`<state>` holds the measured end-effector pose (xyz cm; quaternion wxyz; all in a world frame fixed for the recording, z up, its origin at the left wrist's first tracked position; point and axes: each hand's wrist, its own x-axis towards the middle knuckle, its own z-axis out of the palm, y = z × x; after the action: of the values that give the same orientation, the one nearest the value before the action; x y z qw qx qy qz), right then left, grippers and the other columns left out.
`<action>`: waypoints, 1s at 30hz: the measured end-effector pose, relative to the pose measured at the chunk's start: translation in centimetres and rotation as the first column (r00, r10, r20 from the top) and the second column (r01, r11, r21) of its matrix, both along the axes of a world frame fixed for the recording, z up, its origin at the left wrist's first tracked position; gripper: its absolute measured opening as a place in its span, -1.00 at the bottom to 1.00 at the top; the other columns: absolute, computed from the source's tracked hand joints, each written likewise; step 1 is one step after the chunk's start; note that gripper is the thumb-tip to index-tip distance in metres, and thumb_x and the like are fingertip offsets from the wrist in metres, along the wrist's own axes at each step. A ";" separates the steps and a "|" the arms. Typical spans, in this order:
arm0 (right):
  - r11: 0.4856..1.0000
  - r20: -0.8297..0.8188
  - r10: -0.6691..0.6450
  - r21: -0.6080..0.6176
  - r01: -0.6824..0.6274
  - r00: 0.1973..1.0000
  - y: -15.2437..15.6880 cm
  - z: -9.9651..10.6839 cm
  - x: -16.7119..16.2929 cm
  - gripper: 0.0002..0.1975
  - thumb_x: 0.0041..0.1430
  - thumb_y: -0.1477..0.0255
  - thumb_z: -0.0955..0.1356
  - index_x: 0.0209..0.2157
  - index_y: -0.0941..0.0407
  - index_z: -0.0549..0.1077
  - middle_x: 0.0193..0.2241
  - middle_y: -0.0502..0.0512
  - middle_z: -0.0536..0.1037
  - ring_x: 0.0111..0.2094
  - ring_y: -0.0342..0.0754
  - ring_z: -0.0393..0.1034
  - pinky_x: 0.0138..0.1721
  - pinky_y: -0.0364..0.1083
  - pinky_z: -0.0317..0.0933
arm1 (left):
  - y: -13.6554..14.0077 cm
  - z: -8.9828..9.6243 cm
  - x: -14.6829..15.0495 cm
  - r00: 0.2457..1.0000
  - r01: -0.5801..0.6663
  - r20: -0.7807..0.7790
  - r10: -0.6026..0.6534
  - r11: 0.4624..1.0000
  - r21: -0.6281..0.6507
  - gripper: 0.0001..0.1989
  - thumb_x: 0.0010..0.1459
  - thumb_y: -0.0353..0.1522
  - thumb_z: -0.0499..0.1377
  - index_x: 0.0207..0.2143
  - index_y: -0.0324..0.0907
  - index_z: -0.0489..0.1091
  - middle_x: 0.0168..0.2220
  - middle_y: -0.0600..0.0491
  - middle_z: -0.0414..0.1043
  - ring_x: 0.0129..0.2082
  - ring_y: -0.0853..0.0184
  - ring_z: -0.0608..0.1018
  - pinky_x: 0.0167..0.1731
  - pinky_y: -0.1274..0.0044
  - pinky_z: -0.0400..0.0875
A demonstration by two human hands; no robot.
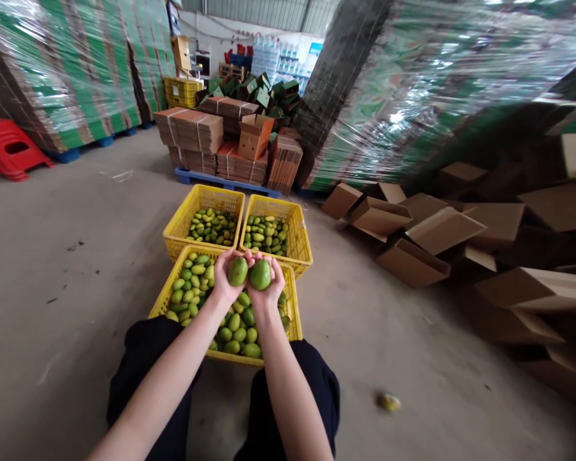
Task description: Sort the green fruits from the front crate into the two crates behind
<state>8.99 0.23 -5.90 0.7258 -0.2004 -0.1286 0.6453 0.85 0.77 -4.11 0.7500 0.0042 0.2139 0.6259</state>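
My left hand [224, 288], palm up, cradling green fruit [238, 271]; right hand [271, 292] alongside, cradling second fruit [260, 274]; both twelve o'clock, over nearest crate [295, 323]. Grey floor [91, 269]; cartons [415, 264], two o'clock; stool [2, 137], ten.

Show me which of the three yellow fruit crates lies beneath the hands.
The nearest crate: the left hand and right hand, each holding a green fruit, are above it. The back-left crate and back-right crate stand beyond it.

the held green mangoes [260, 275] have smooth, glossy skins; the front crate [296, 315] is perforated plastic. the boxes [408, 270] are matt cardboard, the stretch film [398, 118] shiny and crinkled, the stool [4, 131] smooth plastic, the trousers [314, 374] matt cloth, the floor [86, 256] dull concrete.
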 end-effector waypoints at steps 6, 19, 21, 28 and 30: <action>0.994 0.151 0.100 0.022 -0.105 0.983 -0.2 0.6 0.5 -0.56 0.01 -0.01 0.38 -0.68 0.04 0.40 -0.66 0.00 0.45 -0.33 0.04 0.51 -0.12 0.10 0.39 | 0.5 -0.8 -0.2 0.999 0.011 -0.050 -0.005 0.993 0.115 -0.58 0.13 -0.26 0.19 -0.75 -0.20 0.38 -0.72 0.10 0.37 -0.67 0.46 0.44 -0.39 0.54 0.45; 0.999 0.007 0.031 -0.035 -0.031 0.999 0.3 0.0 -0.3 -0.70 0.10 0.25 0.30 -0.64 0.06 0.37 -0.63 -0.01 0.48 -0.47 -0.08 0.44 -0.13 0.00 0.39 | 0.7 -1.5 0.4 0.999 -0.044 -0.023 0.047 0.994 0.104 -0.74 0.03 -0.36 0.11 -0.66 -0.23 0.43 -0.63 0.02 0.40 -0.43 0.29 0.57 -0.20 0.43 0.46; 0.996 -0.046 -0.016 -0.087 0.012 0.999 0.5 -0.2 -0.6 -0.81 0.05 0.30 0.31 -0.58 0.07 0.40 -0.57 -0.02 0.53 -0.44 -0.08 0.47 -0.11 -0.02 0.39 | 0.7 -1.2 0.4 0.998 -0.067 0.016 0.067 0.996 0.065 -0.78 0.03 -0.37 0.10 -0.59 -0.24 0.46 -0.57 0.00 0.45 -0.40 0.28 0.57 -0.16 0.42 0.46; 0.984 -0.032 0.028 -0.177 -0.033 0.999 0.9 -1.2 -0.8 -0.89 -0.11 0.41 0.27 -0.47 0.07 0.41 -0.53 0.04 0.57 -0.27 0.07 0.53 0.01 0.11 0.36 | 0.6 -0.2 0.1 0.984 -0.082 0.148 0.104 0.985 -0.150 -0.83 0.06 -0.40 0.07 -0.47 -0.24 0.44 -0.45 -0.05 0.49 -0.40 0.28 0.55 -0.11 0.36 0.44; 0.985 -0.014 0.027 -0.168 -0.029 1.000 1.0 -1.5 -1.0 -0.90 -0.10 0.39 0.27 -0.49 0.07 0.40 -0.52 0.04 0.58 -0.26 0.06 0.53 0.03 0.08 0.35 | 0.7 -0.4 0.1 0.985 -0.084 0.134 0.106 0.983 -0.165 -0.84 0.06 -0.40 0.07 -0.49 -0.23 0.42 -0.47 -0.04 0.47 -0.41 0.27 0.55 -0.13 0.36 0.45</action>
<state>8.01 1.28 -7.36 0.6980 -0.2552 -0.0721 0.6652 0.99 1.52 -4.46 0.7305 -0.1104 0.2092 0.6406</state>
